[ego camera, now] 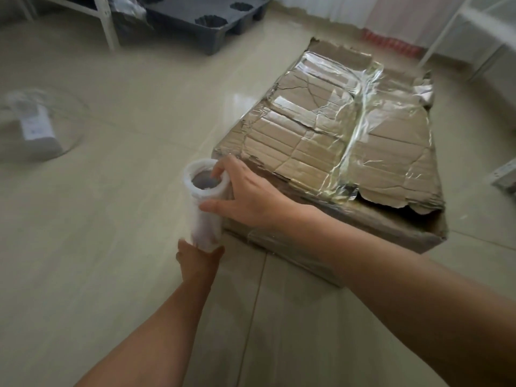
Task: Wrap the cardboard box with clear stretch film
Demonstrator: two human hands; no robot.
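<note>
Left hand: the left hand (199, 261) is nearest, low in the middle of the view. It grips the lower end of the roll from below, with a fingertip showing on each side of the roll. The other fingers are hidden under it.
Roll of stretch film: the roll of stretch film (205, 216) stands almost upright above the floor, between the two hands. It is just beside the near left corner of the box, and its open core faces up.
Right hand: the right hand (248, 191) reaches in from the right and holds the upper end of the roll. The thumb presses on the side of the roll, and one finger is hooked over the rim into the core.
Cardboard box: the cardboard box (391, 152) lies flat on the floor to the right of the roll. Its top is torn and creased.
Clear film: wrinkled clear film (360, 127) covers much of the box top, with a bunched shiny band going from the near edge to the far edge.
Floor: the tiled floor (125, 247) is pale and glossy.
Left side: a blurred white packet (36, 127) lies on the floor, well apart from the box.
Far side: a dark grey pallet (206, 12) sits beside a white metal frame (107, 26).
</note>
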